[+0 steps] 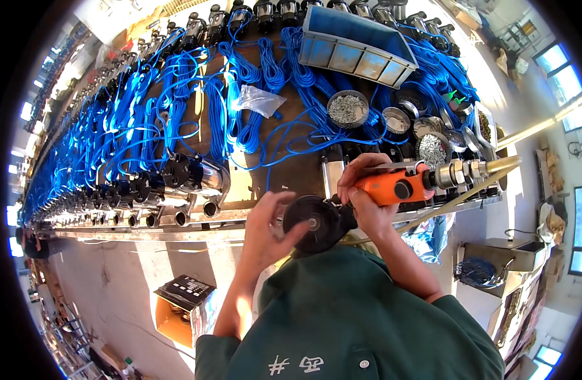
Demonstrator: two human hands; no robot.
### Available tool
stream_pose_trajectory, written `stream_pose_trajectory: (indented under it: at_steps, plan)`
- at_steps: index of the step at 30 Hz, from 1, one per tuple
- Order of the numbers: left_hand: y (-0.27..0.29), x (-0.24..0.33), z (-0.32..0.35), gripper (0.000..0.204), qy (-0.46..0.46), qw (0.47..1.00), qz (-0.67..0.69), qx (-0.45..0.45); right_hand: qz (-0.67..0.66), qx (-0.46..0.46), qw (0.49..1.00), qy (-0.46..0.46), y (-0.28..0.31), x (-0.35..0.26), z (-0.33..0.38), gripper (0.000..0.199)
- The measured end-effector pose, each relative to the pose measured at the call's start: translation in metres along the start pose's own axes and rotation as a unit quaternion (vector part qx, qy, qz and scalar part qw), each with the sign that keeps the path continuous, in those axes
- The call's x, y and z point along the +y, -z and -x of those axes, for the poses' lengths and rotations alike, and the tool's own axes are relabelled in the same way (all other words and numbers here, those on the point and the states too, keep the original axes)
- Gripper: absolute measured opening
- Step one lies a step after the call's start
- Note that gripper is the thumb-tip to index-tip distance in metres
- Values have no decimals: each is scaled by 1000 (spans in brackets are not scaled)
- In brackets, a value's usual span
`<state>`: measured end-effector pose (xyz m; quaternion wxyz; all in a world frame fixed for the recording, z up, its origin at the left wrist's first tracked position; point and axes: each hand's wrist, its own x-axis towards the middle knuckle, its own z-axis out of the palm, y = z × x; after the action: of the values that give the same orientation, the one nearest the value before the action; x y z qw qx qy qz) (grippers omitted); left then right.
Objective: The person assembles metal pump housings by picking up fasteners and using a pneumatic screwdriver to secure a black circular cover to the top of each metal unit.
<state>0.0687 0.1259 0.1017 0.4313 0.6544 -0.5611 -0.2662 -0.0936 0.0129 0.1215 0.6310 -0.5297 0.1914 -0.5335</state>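
Note:
My left hand (265, 231), slightly blurred, is curled around the left side of a pump (311, 223) with a round black end. Its thumb lies over the black face; the pump's body is mostly hidden beneath. In my right hand (373, 212) is an orange air screwdriver (395, 188), lying sideways with its brass hose fitting (459, 173) to the right. Fingers wrap the tool's left end, whose tip points at the pump's right edge. I cannot tell whether the tip touches a screw.
Bundles of blue cable (240, 114) and rows of pumps (192, 174) cover the bench. A blue-grey crate (357, 54) stands at the back. Bowls of small metal parts (348, 109) sit to the right. A yellowish hose (493, 166) trails rightward. A cardboard box (173, 320) stands on the floor.

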Motion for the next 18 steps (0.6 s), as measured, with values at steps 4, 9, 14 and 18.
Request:
stream_pose_trajectory:
  at_steps: [4, 9, 14, 18]
  plan:
    - [-16, -12, 42, 100, 7, 996, -66, 61, 22, -9, 999, -22, -2, 11, 2, 40]
    - [-38, -23, 54, 106, 12, 991, -109, 72, 51, -34, 997, -42, -5, 15, 4, 36]
    - [-44, -28, 55, 104, -2, 991, -92, 99, 73, -74, 994, -23, -7, 22, 2, 40]
    - [-44, -30, 58, 103, -4, 991, -91, 101, 130, -83, 988, -3, -7, 28, 5, 40]
